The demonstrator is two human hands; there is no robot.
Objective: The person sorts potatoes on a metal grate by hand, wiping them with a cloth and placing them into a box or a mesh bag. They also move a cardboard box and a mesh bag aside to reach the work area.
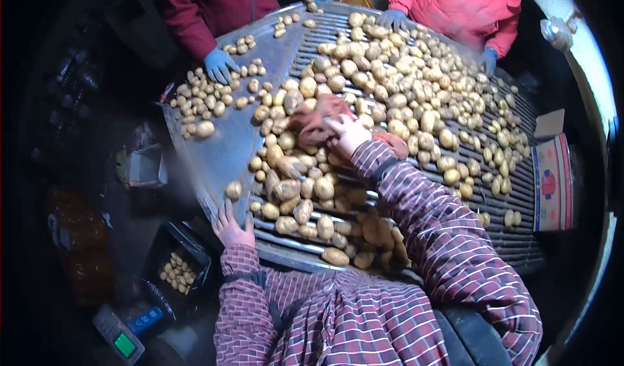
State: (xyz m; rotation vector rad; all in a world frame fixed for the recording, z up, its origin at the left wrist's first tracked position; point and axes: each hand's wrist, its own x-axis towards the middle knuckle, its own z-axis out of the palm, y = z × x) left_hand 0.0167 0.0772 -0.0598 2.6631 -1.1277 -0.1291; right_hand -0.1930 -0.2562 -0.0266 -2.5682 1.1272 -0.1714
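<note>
At the frame's centre, your right hand (348,135) bunches a crumpled, dull reddish cloth (318,120), perhaps damp though the view is too poor to tell, over pale, partly dirt-browned potatoes (286,189). Left of centre, your left hand (232,226) lies with fingers spread on the metal table's edge (211,213).

I count two bare hands of mine, the left hand (234,228) at 8 o'clock and the right hand (348,135) at 1 o'clock, with at least one reddish cloth (316,120). Across from me are two people, one (224,5) at 11 and one (455,9) at 1, showing four blue gloves (221,65). There are one carton (551,184) at 3, one black crate (203,262) at 8, and too many potatoes (324,189) to number.
</note>
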